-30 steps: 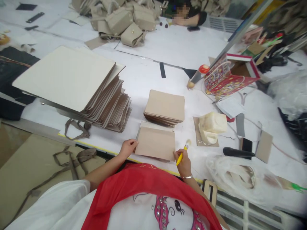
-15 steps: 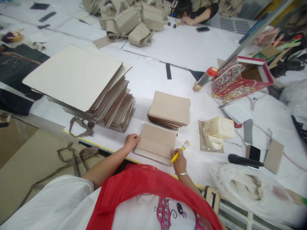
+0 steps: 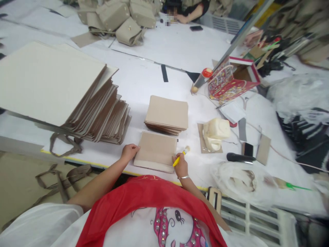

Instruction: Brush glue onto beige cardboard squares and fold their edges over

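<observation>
The panel lay flat just on my side of the stack, its pale strip now nearest me instead of on the stack's side, so I judged it turned. My left hand pressed it with curled fingers, clasping nothing. My right hand stayed closed round the brush.

At the left of the white worktop, a tall fanned stack of large boards, grey straps trailing from beneath; mid-worktop, a small stack of beige panels; just right of it, a cream jug on a brown card; beyond, a tipped red patterned box; nearer, a black-handled tool beside a clear plastic bag; far off, heaped grey bags
</observation>
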